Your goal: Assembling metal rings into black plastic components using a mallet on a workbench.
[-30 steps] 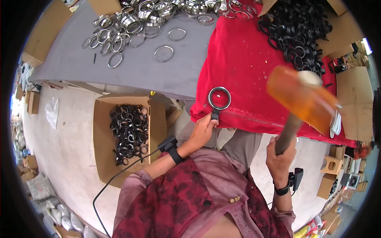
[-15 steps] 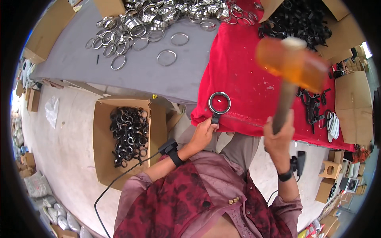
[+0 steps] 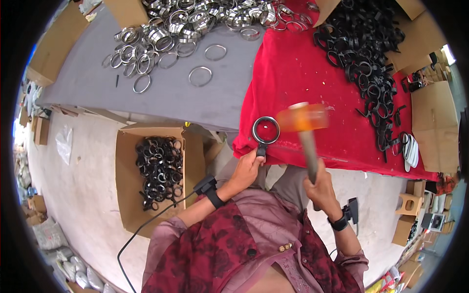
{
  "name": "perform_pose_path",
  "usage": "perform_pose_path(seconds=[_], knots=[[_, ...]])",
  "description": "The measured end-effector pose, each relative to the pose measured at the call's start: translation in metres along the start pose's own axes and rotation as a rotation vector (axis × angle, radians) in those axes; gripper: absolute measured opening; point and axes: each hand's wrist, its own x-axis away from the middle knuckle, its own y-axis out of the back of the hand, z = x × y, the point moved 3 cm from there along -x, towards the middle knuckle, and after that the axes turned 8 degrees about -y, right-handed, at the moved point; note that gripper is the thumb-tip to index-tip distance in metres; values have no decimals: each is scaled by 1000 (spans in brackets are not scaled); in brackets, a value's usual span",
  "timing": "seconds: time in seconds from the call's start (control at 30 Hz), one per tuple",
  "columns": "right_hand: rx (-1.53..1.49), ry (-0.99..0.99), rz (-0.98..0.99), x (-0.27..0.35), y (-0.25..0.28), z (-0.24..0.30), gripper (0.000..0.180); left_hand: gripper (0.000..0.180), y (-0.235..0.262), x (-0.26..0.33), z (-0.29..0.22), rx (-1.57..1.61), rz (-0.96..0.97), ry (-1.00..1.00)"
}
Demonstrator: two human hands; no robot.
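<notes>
My left hand (image 3: 247, 169) grips the short black handle of a ring-shaped piece (image 3: 266, 141), a black ring with a shiny metal rim. The ring lies flat at the front left corner of the red cloth (image 3: 298, 93). In my right hand (image 3: 321, 189) is the handle of a mallet (image 3: 309, 149). Its translucent orange head, blurred by motion, hangs just right of the ring, apart from it as far as I can see. The fingers of both hands are closed around what they hold.
Loose metal rings (image 3: 161, 39) are heaped on the grey cloth (image 3: 161, 95). Black handled rings (image 3: 373, 88) pile up along the right side, beside a white glove-like item (image 3: 409, 152). A cardboard box (image 3: 122, 195) of finished-looking black rings (image 3: 159, 168) stands on the floor at left.
The mallet has swung left and down toward the ring, and my right hand has moved left with it. My left hand still holds the ring piece in nearly the same place.
</notes>
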Motion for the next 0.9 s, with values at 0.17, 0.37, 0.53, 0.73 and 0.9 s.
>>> perform_pose_path(seconds=[0.17, 0.37, 0.53, 0.73, 0.9], knots=[[-305, -213, -197, -3, 24, -11, 23, 12, 22, 20, -10, -19, -98, 54], [-381, -229, -142, -11, 6, -29, 23, 33, 128, 100, 24, 639, -667, -76], [-480, -241, -22, -33, 25, -25, 24, 63, 121, 128, 18, 323, -857, 347], [-380, -195, 202, -95, 76, -44, 27, 40, 96, 61, -15, -144, -452, 35], [278, 326, -394, -155, 119, -60, 34, 21, 54, -13, -83, -663, -212, -353]])
